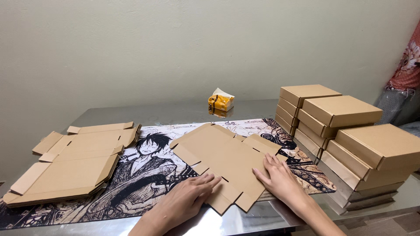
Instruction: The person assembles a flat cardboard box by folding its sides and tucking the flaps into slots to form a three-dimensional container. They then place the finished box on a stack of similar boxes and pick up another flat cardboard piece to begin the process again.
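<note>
Your forearms run out of the bottom edge behind both hands. Right of your right hand, the patterned cloth is cut off by the edge. Beyond your hands, the small yellow packet is too small to identify.

A plain pale greenish-cream wall fills the far side, evenly lit and bare. Before it stands a table with a shiny grey reflective top, mirroring the wall's soft light. A printed mat with black-and-white comic artwork covers much of the near tabletop. At far right hangs a red patterned cloth.
</note>
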